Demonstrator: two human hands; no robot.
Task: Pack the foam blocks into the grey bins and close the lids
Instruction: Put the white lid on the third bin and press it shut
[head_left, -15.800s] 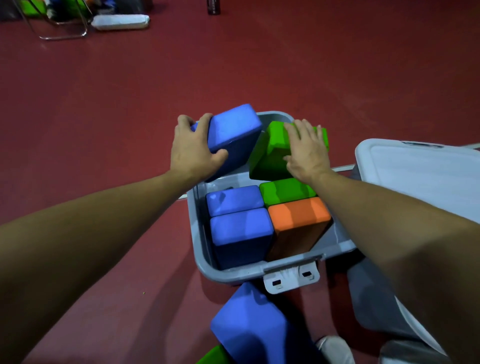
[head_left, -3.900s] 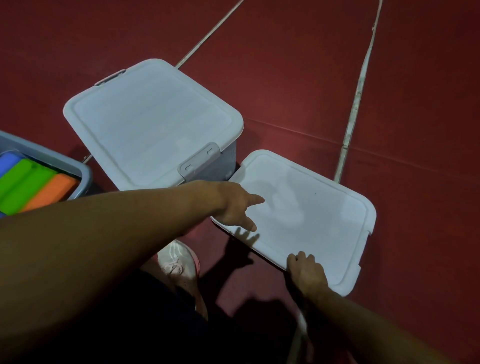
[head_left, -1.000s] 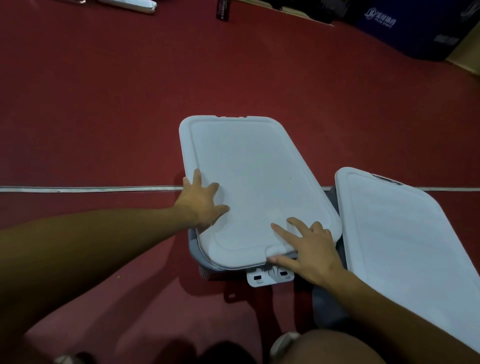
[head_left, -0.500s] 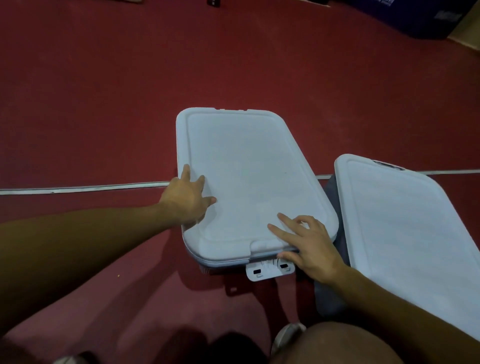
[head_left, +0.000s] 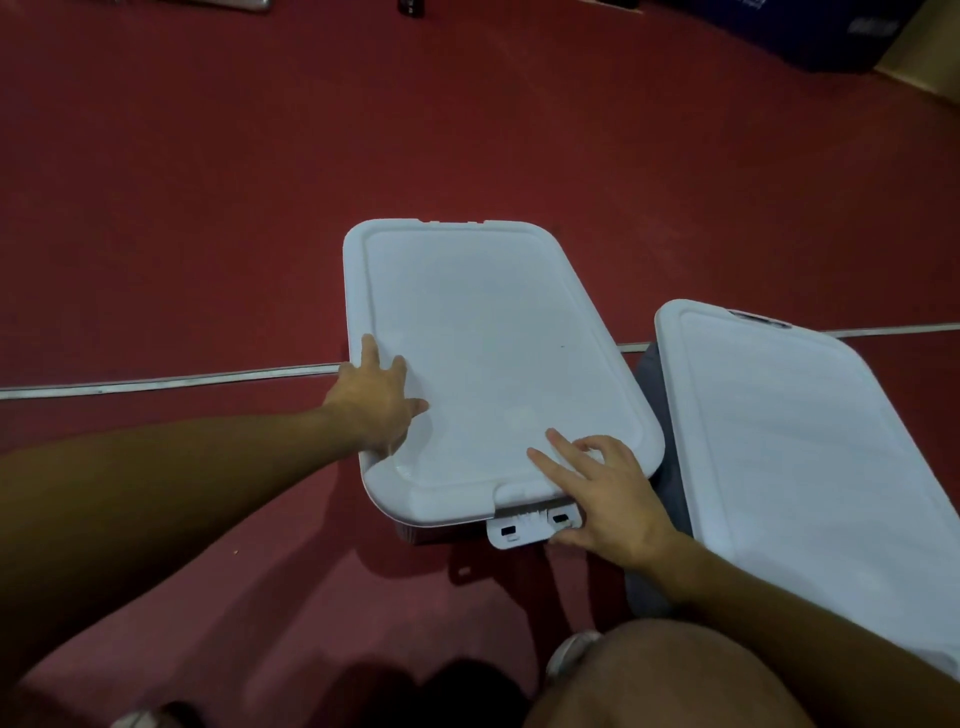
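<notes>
Both hands are flat on the white lid (head_left: 483, 353) of the near grey bin (head_left: 441, 535) on the red floor (head_left: 208, 182) — left hand (head_left: 376, 402) spread at its left edge, right hand (head_left: 605, 493) with fingers loosely extended by the front latch (head_left: 530, 527). Second lidded bin (head_left: 805, 457) just beside it on the right — foam blocks not visible.

The red floor (head_left: 208, 208) carried two lidded grey bins side by side: the near bin (head_left: 441, 535); the right bin (head_left: 660, 415); a pale line (head_left: 156, 382) crossed it.
</notes>
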